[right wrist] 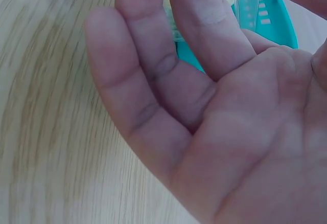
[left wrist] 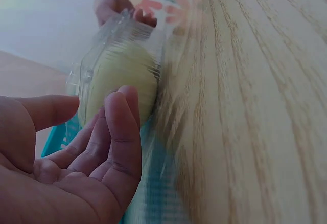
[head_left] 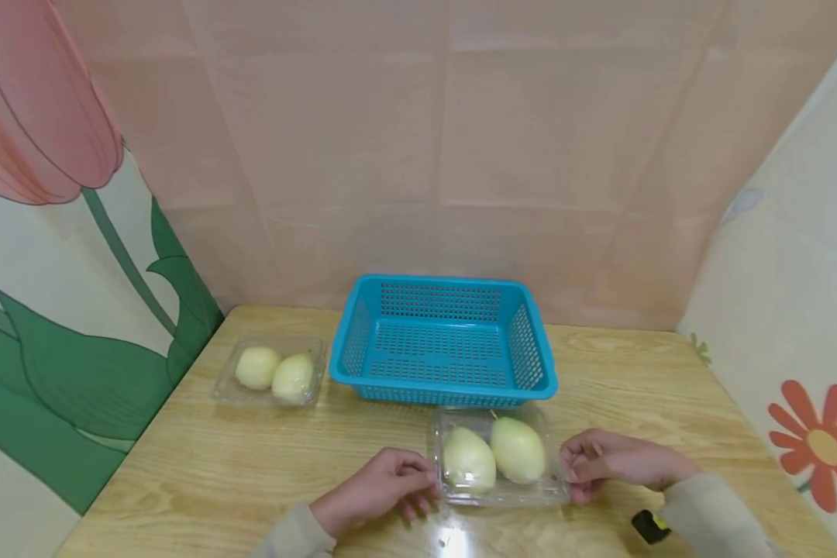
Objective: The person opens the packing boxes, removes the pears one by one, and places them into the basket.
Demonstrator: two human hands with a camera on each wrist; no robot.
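A clear plastic clamshell box [head_left: 502,496] with two pale green pears [head_left: 518,449] inside lies in front of the basket in the head view. My left hand [head_left: 384,488] holds the box at its left end, thumb near the top edge and curled fingers against the side. At the right end, my right hand [head_left: 624,459] grips the edge between thumb and fingers. The left wrist view shows a pear [left wrist: 125,75] through the plastic, just beyond the fingertips. In the right wrist view my palm and fingers hide most of the box.
Behind the box stands a blue perforated plastic basket [head_left: 439,394], with nothing in it. A second clamshell box [head_left: 226,387] with two pears sits to its left on the wooden table [head_left: 202,473]. Near my right sleeve lies a small black-and-yellow object [head_left: 649,526].
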